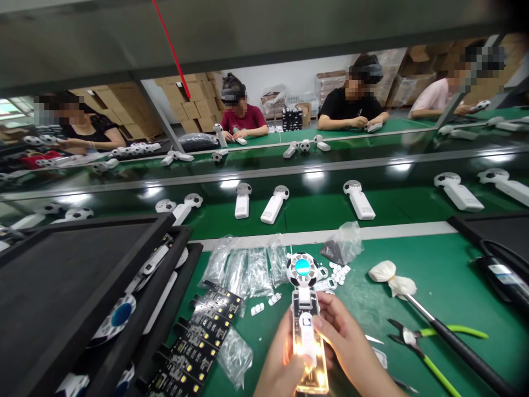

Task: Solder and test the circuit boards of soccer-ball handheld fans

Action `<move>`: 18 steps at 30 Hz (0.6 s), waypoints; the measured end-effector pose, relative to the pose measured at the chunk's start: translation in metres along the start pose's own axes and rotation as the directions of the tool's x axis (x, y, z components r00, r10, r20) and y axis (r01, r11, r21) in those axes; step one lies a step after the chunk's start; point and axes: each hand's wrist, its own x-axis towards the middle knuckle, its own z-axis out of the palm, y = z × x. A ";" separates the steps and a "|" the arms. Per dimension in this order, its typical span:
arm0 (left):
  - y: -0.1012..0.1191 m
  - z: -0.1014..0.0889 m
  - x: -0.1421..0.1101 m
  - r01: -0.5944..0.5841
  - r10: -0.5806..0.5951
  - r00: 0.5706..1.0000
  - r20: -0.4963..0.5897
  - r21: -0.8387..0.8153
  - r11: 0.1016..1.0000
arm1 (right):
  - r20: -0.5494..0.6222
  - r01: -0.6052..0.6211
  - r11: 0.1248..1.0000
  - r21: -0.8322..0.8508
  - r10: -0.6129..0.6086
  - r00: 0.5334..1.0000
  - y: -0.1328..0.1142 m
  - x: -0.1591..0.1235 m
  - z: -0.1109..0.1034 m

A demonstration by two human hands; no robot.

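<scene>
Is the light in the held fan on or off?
On: the fan glows yellow at its lower end, between the left hand and right hand.

A green workbench (355,314) carries an assembler's clutter: flat clear plastic bags (258,270) lie side by side along its far edge, near a clear bag with dark contents (341,245). Black circuit boards (198,342) lie at left, just beside a crumpled clear bag (235,355). Small white parts (339,274) dot the surface. At right, green-handled pliers (409,336) rest near a tool with a wrapped white head (382,272).
</scene>
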 end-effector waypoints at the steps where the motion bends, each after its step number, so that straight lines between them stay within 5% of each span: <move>1: 0.000 0.000 0.000 -0.001 0.001 1.000 0.001 0.001 1.000 | 0.003 -0.004 1.000 -0.002 0.004 1.000 0.000 0.000 0.000; 10: 0.002 0.002 0.001 -0.006 0.009 0.999 -0.038 0.081 0.997 | 0.027 0.037 0.998 -0.045 -0.036 0.999 0.009 0.003 0.000; 14: 0.001 -0.003 0.000 -0.071 0.074 0.996 -0.053 0.054 0.996 | 0.066 0.070 0.988 -0.136 -0.061 0.996 -0.009 0.004 -0.005; 16: 0.001 -0.006 -0.001 -0.069 0.070 0.993 -0.092 0.014 0.998 | 0.018 0.171 0.885 -0.434 -0.181 0.983 -0.026 -0.001 -0.028; 18: 0.002 -0.009 0.000 -0.061 0.053 0.988 -0.147 -0.045 0.997 | -0.034 0.206 0.506 -0.838 -0.424 0.905 -0.038 -0.010 -0.070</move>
